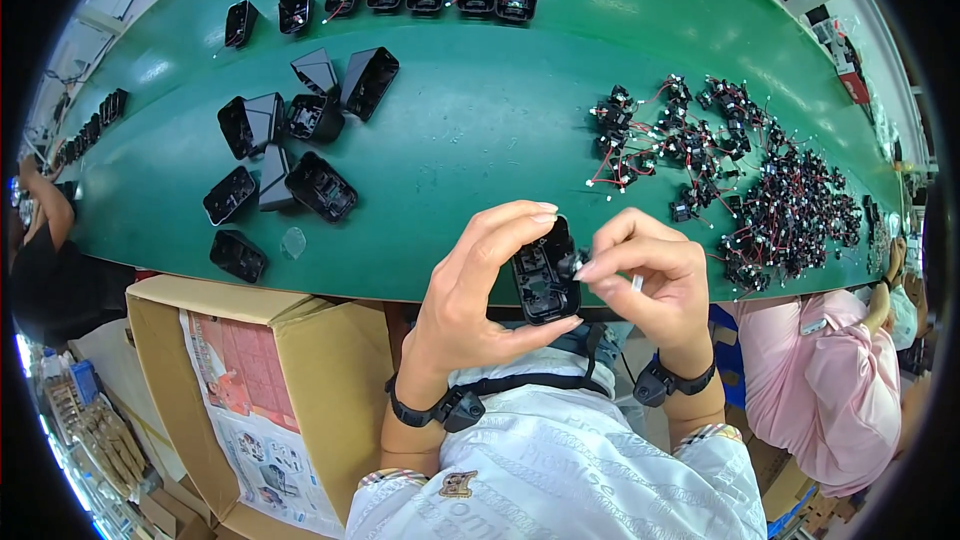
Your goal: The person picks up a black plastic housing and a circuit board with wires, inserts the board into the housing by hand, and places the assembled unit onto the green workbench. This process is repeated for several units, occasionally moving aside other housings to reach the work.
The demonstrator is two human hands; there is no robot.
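While left fingers [495,240] clasp black housing [552,317]; fittings [537,276] inside; right fingers [632,255] pinch black part [571,264]

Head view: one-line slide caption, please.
Left hand holds a black case while the right hand pinches a small black part close to it, by a green table.

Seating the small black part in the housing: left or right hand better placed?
Right, I'd say. The right hand pinches the small black part beside the open housing; the left hand is occupied gripping that housing by its ends, steadying it.
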